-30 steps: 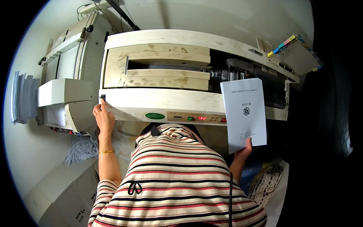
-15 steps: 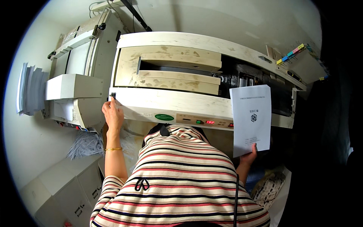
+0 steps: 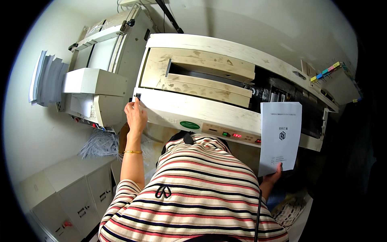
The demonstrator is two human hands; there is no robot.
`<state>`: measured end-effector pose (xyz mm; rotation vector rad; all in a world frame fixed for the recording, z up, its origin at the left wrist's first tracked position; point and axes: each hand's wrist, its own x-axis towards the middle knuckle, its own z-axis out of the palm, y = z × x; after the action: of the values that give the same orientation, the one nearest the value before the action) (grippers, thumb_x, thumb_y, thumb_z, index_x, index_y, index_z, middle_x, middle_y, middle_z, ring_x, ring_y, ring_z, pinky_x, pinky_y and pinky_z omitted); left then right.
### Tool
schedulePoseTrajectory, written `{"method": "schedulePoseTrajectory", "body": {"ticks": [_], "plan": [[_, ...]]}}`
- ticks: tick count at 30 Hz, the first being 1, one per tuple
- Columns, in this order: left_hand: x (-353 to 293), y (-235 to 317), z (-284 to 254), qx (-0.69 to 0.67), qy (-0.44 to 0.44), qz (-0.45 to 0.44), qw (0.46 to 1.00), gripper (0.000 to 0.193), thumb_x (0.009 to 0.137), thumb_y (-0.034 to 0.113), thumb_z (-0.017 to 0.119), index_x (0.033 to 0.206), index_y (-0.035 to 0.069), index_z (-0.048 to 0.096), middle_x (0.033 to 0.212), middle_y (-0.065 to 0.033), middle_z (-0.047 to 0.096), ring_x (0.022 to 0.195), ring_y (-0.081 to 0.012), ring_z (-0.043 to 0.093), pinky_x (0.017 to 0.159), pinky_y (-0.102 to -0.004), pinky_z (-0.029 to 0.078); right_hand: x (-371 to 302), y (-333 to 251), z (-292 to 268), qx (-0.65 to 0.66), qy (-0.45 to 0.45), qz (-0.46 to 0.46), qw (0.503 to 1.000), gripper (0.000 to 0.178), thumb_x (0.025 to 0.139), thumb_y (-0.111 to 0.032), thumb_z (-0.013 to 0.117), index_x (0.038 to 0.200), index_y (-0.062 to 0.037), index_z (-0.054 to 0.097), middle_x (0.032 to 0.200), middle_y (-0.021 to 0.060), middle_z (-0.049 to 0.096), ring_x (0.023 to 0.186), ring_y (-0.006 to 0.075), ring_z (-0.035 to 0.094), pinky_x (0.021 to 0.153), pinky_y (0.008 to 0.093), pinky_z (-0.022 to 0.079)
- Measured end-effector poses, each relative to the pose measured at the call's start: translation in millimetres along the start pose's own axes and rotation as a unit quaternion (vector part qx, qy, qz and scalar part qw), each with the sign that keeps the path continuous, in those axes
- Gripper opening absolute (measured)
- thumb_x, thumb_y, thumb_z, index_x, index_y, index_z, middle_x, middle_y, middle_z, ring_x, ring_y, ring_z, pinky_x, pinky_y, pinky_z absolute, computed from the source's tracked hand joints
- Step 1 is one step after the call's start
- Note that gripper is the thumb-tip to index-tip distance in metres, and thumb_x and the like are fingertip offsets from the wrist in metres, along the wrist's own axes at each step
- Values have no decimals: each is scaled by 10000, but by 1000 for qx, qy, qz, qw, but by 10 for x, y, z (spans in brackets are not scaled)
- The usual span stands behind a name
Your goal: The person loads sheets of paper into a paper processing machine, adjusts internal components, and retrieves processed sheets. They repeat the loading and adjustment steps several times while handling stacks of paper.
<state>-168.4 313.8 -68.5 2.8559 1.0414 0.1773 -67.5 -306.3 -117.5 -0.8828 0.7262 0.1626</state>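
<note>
A long off-white binding machine (image 3: 173,93) with a beige clamp and a dark carriage channel stretches across in front of me. At its left front corner, my left hand (image 3: 137,117) has a stretched index finger on a small black switch (image 3: 138,96) and holds nothing. To the right, my right hand (image 3: 275,176) grips the lower edge of a white paper booklet (image 3: 281,137), its thumb on the printed cover. The booklet stands tilted in front of the machine and hides part of its front panel. A red lit display (image 3: 236,136) and a green button (image 3: 226,134) show on that panel.
On the left stands a paper cutter (image 3: 94,82) with a stack of white paper (image 3: 48,78) at its outer side. Shredded paper strips (image 3: 98,144) lie below it. White boxes (image 3: 76,197) fill the lower left. Colourful binder clips (image 3: 325,72) hang at the far right.
The view has shifted, so the machine and both hands sit further right in the picture. My left finger stays at the switch, and the right hand keeps hold of the booklet.
</note>
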Motion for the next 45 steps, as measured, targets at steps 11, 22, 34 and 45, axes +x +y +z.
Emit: {"method": "schedulePoseTrajectory", "body": {"ticks": [11,22,34,45], "plan": [[-16,52,-36,-3,6,9,1000,586,728,15,583,1292,-38,434,1142,-231,449,1112,-392,399,973,-445,361,39,-18,-76,-16,9,17,1000,473,851,-347,590,1245,-97,512,1189,93,569,1076,299,542,888,471,451],[-10,41,-17,-6,8,10,1000,584,732,16,578,1293,-42,425,1149,-236,450,1106,-392,404,963,-444,369,12,-6,-1,-25,8,6,1000,470,842,-348,606,1230,-96,522,1178,91,574,1074,293,543,885,468,452],[-3,50,-3,-19,7,-3,1000,581,754,56,569,1311,-23,427,1149,-232,445,1103,-399,400,978,-454,350,100,23,-139,-29,-9,-5,1000,454,885,-330,553,1252,-69,500,1206,101,560,1090,298,537,903,461,444],[-21,45,8,-6,19,-3,1000,591,728,60,605,1287,-32,435,1175,-245,451,1130,-399,408,960,-455,372,128,12,-179,-15,-31,5,999,446,901,-327,531,1250,-51,497,1210,111,556,1094,302,533,922,453,432]]}}
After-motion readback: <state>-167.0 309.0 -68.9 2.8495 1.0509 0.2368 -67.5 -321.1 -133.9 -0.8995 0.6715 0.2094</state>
